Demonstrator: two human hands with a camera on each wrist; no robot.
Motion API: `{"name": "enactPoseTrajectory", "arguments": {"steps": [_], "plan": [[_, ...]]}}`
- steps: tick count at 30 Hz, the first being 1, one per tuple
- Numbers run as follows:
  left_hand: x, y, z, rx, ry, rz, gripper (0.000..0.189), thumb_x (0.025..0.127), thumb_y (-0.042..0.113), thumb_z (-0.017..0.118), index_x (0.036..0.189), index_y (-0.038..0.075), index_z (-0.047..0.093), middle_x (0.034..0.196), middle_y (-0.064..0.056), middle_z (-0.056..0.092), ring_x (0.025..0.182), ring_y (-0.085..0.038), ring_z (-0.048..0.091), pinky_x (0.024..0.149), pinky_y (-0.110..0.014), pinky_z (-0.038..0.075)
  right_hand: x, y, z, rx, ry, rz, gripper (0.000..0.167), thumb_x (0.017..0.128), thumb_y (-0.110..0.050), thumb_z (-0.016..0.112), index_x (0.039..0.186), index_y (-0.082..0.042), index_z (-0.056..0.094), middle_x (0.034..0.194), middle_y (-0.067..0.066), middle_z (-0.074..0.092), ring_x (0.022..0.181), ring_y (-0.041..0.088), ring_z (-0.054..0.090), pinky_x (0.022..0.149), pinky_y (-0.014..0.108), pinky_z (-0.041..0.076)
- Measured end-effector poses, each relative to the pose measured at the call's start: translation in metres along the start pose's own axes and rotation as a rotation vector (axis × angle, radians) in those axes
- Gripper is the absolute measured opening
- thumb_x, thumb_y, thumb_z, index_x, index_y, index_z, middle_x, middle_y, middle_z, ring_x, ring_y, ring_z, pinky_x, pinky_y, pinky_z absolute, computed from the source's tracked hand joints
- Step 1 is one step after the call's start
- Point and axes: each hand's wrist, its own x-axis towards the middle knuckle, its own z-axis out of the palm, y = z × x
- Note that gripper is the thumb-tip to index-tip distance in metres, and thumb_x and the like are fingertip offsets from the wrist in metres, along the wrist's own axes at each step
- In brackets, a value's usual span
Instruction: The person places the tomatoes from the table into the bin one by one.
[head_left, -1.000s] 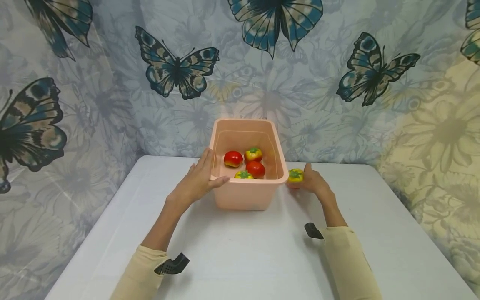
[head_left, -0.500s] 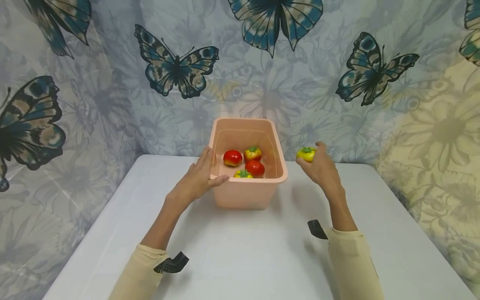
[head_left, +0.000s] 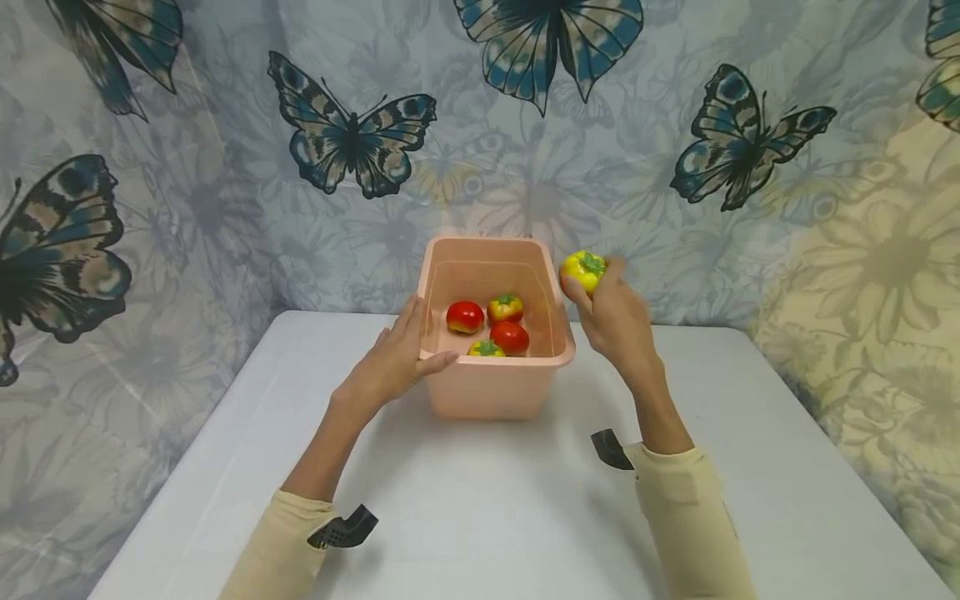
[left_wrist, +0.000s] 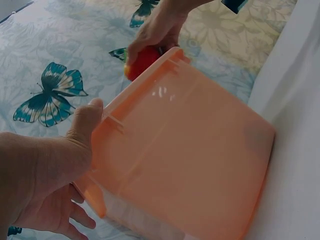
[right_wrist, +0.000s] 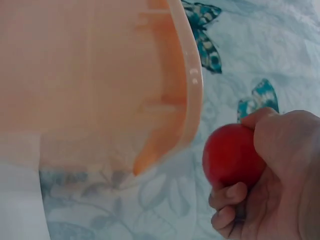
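A peach-coloured plastic bin [head_left: 487, 387] stands on the table. My left hand [head_left: 386, 358] rests on its front left corner, thumb along the front rim and fingers stretched along the left side. In the left wrist view that thumb [left_wrist: 86, 122] touches the rim. My right hand [head_left: 618, 321] holds a round, tomato-like fruit [head_left: 582, 271], raised just right of the bin's right rim. Yellow with a green leafy cap on top, it shows a smooth red underside in the right wrist view, where thumb and curled fingers hold the fruit [right_wrist: 231, 156].
Several similar fruits lie inside the bin, among them a red one [head_left: 465, 317] and a yellow-red one [head_left: 505, 308]. The white table [head_left: 465, 517] meets a butterfly-patterned backdrop [head_left: 600, 183] behind the bin.
My right hand has lifted the fruit off the table beside the bin, first up and to the right, then further up and left toward the rim. The left hand and bin stay put.
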Motion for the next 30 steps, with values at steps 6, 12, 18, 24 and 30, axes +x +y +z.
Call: {"name": "enactPoseTrajectory", "arguments": {"steps": [6, 12, 18, 24, 30], "plan": [[0.000, 0.000, -0.001, 0.010, 0.005, 0.005, 0.111, 0.098, 0.070, 0.055, 0.168, 0.007, -0.003, 0.178, -0.012, -0.006, 0.165, -0.038, 0.012, 0.130, -0.066, 0.015, 0.010, -0.023, 0.014, 0.032, -0.108, 0.018, 0.080, 0.108, -0.055, 0.045, 0.157, 0.003, 0.021, 0.129, 0.032, 0.058, 0.107, 0.048, 0.064, 0.095, 0.062, 0.057], [0.000, 0.000, -0.001, 0.008, 0.003, -0.010, 0.111, 0.097, 0.069, 0.056, 0.169, 0.008, -0.003, 0.178, -0.012, -0.006, 0.165, -0.037, 0.011, 0.130, -0.065, 0.015, 0.024, -0.049, 0.036, 0.040, -0.254, -0.019, 0.074, 0.102, -0.031, 0.061, 0.163, -0.013, 0.022, 0.143, 0.033, 0.044, 0.117, 0.048, 0.057, 0.099, 0.064, 0.056], [0.000, 0.000, 0.001, 0.001, 0.000, -0.006, 0.115, 0.095, 0.075, 0.054, 0.169, 0.009, -0.004, 0.178, -0.010, -0.007, 0.165, -0.036, 0.012, 0.130, -0.065, 0.015, 0.031, -0.059, 0.056, 0.093, -0.351, -0.125, 0.081, 0.104, -0.027, 0.065, 0.167, -0.010, 0.018, 0.154, 0.035, 0.036, 0.132, 0.048, 0.051, 0.111, 0.057, 0.052], [-0.001, 0.001, 0.001, -0.020, -0.005, 0.001, 0.116, 0.094, 0.076, 0.054, 0.169, 0.010, -0.005, 0.178, -0.009, -0.007, 0.163, -0.042, 0.016, 0.130, -0.065, 0.015, 0.024, -0.058, 0.054, 0.087, -0.338, -0.139, 0.067, 0.107, -0.028, 0.059, 0.165, -0.013, 0.028, 0.160, 0.029, 0.033, 0.130, 0.044, 0.055, 0.112, 0.056, 0.051], [-0.001, 0.001, -0.002, -0.012, 0.000, -0.012, 0.115, 0.095, 0.074, 0.056, 0.169, 0.010, -0.005, 0.179, -0.009, -0.007, 0.163, -0.041, 0.016, 0.131, -0.063, 0.015, 0.017, -0.050, 0.041, 0.078, -0.248, -0.177, 0.053, 0.110, -0.021, 0.052, 0.159, -0.008, 0.038, 0.143, 0.027, 0.049, 0.113, 0.041, 0.061, 0.099, 0.054, 0.058]]}}
